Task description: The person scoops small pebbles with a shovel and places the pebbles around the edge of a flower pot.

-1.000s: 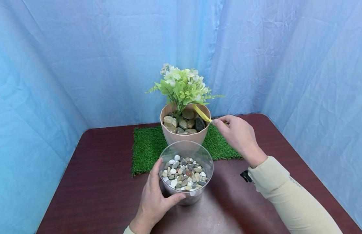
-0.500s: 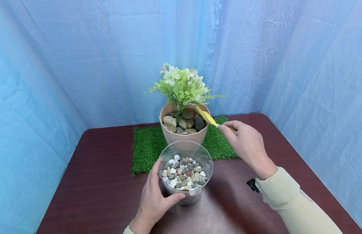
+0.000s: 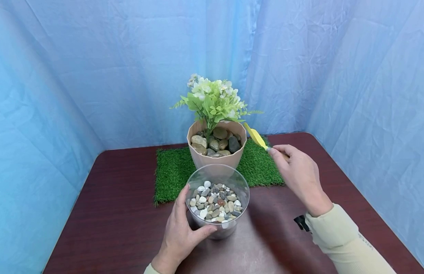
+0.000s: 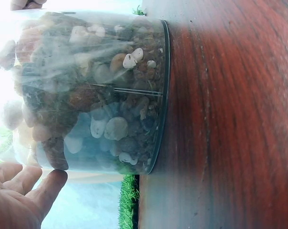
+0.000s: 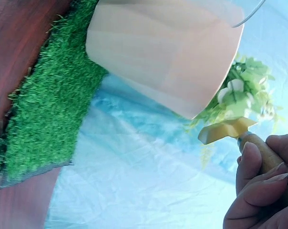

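My left hand (image 3: pixel 180 232) holds the near-left side of a clear plastic container (image 3: pixel 223 233), thumb and fingers spread around it below the rim. Inside lie small mixed pebbles (image 3: pixel 215 203); in the left wrist view, the container (image 4: pixel 156 119) stands upright on the table. My right hand (image 3: pixel 301 173) grips the wooden handle of a small garden trowel (image 3: pixel 255 137). Its yellow blade hangs just right of a pinkish flower pot (image 3: pixel 236 158), apart from the rim. Larger stones (image 3: pixel 220 145) and a white-flowered plant (image 3: pixel 213 102) fill the pot. In the right wrist view, the trowel blade (image 5: pixel 227 130) carries nothing visible.
The pot stands on a green artificial grass mat (image 3: pixel 170 182), directly behind the container. Dark red-brown wood makes up the tabletop (image 3: pixel 105 213). Blue curtains (image 3: pixel 136 76) hang behind the table and along both sides.
My right hand has drawn the trowel out of the pot, moving right and toward me. Its blade was over the stones and now is outside the rim. My left hand has stayed still.
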Demonstrator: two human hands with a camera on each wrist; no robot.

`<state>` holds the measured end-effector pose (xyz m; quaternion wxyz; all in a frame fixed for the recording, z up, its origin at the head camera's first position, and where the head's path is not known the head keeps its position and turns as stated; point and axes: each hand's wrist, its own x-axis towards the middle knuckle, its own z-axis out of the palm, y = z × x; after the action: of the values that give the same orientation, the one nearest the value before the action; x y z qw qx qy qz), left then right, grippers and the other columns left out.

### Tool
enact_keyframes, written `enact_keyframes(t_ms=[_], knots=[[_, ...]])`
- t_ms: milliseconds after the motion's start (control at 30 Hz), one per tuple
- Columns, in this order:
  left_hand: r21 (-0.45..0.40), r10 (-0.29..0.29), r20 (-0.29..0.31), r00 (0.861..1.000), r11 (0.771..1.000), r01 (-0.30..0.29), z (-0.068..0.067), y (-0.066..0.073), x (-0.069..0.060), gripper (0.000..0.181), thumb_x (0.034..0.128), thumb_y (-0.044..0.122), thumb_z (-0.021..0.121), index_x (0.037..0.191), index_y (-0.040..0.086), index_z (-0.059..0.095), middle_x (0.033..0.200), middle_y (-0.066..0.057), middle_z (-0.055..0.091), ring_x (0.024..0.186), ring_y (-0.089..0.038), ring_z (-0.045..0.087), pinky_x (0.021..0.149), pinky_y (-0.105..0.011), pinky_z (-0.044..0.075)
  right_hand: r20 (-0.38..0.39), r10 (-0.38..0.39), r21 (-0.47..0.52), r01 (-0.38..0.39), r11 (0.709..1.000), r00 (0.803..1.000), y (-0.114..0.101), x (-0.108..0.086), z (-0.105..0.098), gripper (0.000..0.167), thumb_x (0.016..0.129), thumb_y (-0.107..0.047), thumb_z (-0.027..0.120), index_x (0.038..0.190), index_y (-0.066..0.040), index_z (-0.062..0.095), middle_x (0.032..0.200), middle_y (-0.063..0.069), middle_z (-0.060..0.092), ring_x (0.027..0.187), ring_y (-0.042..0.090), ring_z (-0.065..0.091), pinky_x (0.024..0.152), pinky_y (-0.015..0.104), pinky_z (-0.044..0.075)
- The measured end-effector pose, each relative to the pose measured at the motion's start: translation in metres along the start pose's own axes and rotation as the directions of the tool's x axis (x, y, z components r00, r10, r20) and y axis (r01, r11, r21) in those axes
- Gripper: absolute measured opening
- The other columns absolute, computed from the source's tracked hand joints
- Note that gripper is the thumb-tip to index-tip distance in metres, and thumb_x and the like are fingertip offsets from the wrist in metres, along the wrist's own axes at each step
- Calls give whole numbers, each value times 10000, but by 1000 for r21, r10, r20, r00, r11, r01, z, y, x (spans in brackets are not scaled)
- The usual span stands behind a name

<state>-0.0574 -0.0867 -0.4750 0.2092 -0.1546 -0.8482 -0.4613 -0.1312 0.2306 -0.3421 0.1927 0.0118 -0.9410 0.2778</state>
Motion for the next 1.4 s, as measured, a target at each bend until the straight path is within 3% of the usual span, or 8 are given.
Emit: enact_keyframes(t_ms=[167,300,500,767,933,1067,1267,1400], knots=[[17,17,-12,1000,1000,-17,0,-1,0,1264,716,675,865,1671,151,224,1638,-78,421,1428,-270,499,1178,-204,352,29,43,-3,-42,999,999,13,-2,3,475,1069,-534,494,1292,-192,736,941,-24,766,739,183,596,679,364,462],[26,13,-14,1000,1000,-13,1,-1,0,1261,717,676,864,1669,145,230,1638,-73,421,1426,-271,502,1174,-237,376,60,38,-37,-36,999,997,28,-5,13,479,1086,-491,485,1327,-145,711,1018,21,791,803,213,671,717,456,521],[7,-4,-9,1000,1000,4,1,0,-1,1262,710,671,872,1675,188,218,1647,-50,414,1439,-259,492,1189,-206,332,204,37,-141,-8,990,978,45,-9,34,462,1106,-362,478,1377,-23,638,1156,167,761,1027,395,714,823,608,546],[-6,-2,-11,1000,1000,2,0,-1,-1,1257,717,668,870,1676,189,214,1637,-74,427,1430,-263,502,1181,-158,313,282,22,-258,54,965,959,56,-22,65,318,1084,-268,521,1200,-36,705,902,136,727,877,391,705,715,601,564],[21,8,-21,1000,1000,-7,0,-1,-1,1263,709,650,886,1671,159,230,1635,-69,430,1413,-290,520,1159,-252,391,321,45,-308,59,949,946,59,-28,76,253,1069,-258,524,998,-60,664,794,142,663,794,398,683,632,590,544],[30,-7,-13,1000,1000,8,-1,1,-1,1271,701,642,896,1671,165,229,1639,-55,425,1423,-275,512,1147,-355,423,379,124,-347,17,938,917,59,-30,79,282,1071,-285,493,966,-51,611,798,165,661,759,409,673,590,584,529],[27,-39,25,999,999,38,-3,4,0,1282,689,588,929,1678,218,200,1644,-39,418,1440,-252,493,1150,-463,428,485,237,-383,-39,923,842,58,-33,84,294,1069,-299,501,982,-32,587,741,144,614,658,362,647,544,546,520],[34,-49,31,998,998,48,-3,5,0,1287,678,575,940,1676,230,203,1648,-36,409,1430,-274,503,1135,-509,444,519,272,-411,-42,911,810,58,-33,90,287,1038,-280,565,1057,6,571,754,144,609,673,358,657,569,547,537]])
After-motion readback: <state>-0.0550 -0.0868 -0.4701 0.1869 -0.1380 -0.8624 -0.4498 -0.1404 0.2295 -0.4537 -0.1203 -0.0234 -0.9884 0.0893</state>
